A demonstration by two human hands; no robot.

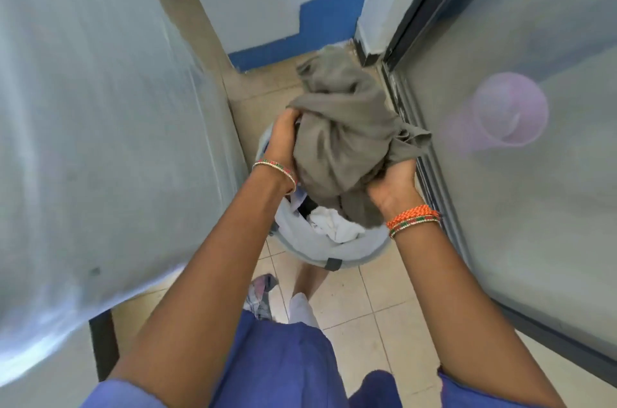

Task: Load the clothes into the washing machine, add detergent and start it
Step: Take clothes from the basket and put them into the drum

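Directly below the head camera, both hands are lifted over a pale round laundry basket [347, 252] that stands on the tiled floor [377, 300] at the middle of the view. Between them hangs a bundled olive-grey garment [347, 127], its bulk rising toward twelve o'clock and a loose end drooping down into the basket's mouth. At the garment's nine o'clock side, the left hand [283, 137] has its fingers curled into the cloth near the top of the bundle, grasping it; a thin beaded bangle [273, 168] circles that wrist. At the five o'clock side of the garment, the right hand [394, 183] cups the cloth from beneath, palm turned up and fingers closed into the folds, grasping it as well; orange and green bracelets [414, 219] sit on that wrist. Inside the basket, under the raised garment, white clothes [334, 224] and a bit of darker fabric lie heaped. Toward nine o'clock a big white surface under a clear plastic cover [100, 107] fills the left side; whether it is the washing machine I cannot tell. Toward three o'clock a frosted glass panel [534, 207] in a dark frame shows a blurred pinkish cup shape [504, 113] behind it. At six o'clock, blue clothing [277, 361] covers the person's body.
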